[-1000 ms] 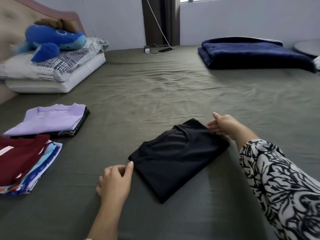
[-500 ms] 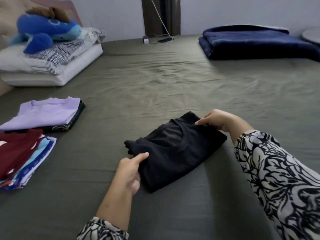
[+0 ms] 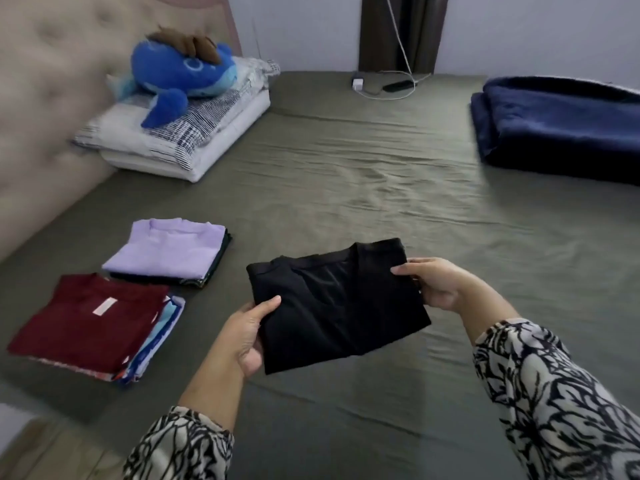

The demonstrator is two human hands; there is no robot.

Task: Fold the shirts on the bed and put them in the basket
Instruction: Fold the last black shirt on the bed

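1. Shirt (image 3: 337,299), black, folded to a rectangle, is held off the bed (image 3: 346,174) near the centre. Shadow beneath suggests it hangs clear of the sheet.
2. Left hand (image 3: 247,336) pinches the near-left edge, thumb on top, fingers hidden underneath.
3. Right hand (image 3: 434,284) pinches the far-right edge the same way. Judgement: grips at opposite edges keep the folds flat and stop them opening in transit.
4. Left of the shirt lie two folded stacks: maroon stack (image 3: 91,322) near, lilac stack (image 3: 171,252) just beyond it. Judgement: staged there for one later transfer.
5. Basket not in view, so its place cannot be told.
6. Far left: pillows (image 3: 194,143) with blue plush (image 3: 180,72) on top. Far right: navy blanket (image 3: 561,123).
7. Judgement: folding of this shirt looks complete; stacking likely follows.
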